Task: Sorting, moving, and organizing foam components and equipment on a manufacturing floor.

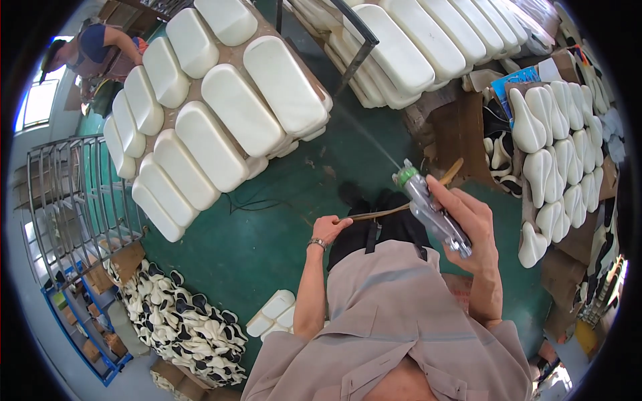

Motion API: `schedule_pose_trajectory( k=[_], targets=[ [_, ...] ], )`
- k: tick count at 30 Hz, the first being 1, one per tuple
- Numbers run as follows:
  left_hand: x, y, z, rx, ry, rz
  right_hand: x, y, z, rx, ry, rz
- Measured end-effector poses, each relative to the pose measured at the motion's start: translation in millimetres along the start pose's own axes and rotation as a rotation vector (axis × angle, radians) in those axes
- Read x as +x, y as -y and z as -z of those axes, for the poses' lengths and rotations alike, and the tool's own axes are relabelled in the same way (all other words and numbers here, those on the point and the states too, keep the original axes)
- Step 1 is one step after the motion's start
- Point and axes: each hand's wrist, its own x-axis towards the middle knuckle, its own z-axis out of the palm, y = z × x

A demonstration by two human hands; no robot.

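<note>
My right hand (471, 217) is wrapped round a metal spray gun (431, 210) with a green nozzle end. A thin pale jet leaves the nozzle toward the upper left. My left hand (329, 230), wearing a wristband, is closed on a thin tan hose (381, 214); it runs behind the spray gun and shows again beyond it. Ahead and to the left, rows of long, cream-white foam pads (231, 110) with rounded ends lie on a brown board. Neither hand touches them.
More white pads (394, 47) are stacked at the far right, by a dark metal frame (361, 30). White saddle-shaped pieces (558, 157) stand on a board at right. Black-and-white pieces (184, 311) are heaped at lower left. A metal rack (80, 194) and another person (100, 50) are left.
</note>
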Motion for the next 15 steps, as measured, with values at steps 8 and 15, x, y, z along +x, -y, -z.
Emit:
schedule_pose_trajectory(
  k=[8, 15],
  targets=[
    [21, 3, 15, -0.019, 0.054, 0.02, -19, 1, 8, 0.055, 0.086, -0.166],
    [56, -20, 23, -0.044, 0.092, 0.015, 24, -11, 26, 0.141, 0.25, -0.302]
  ],
)
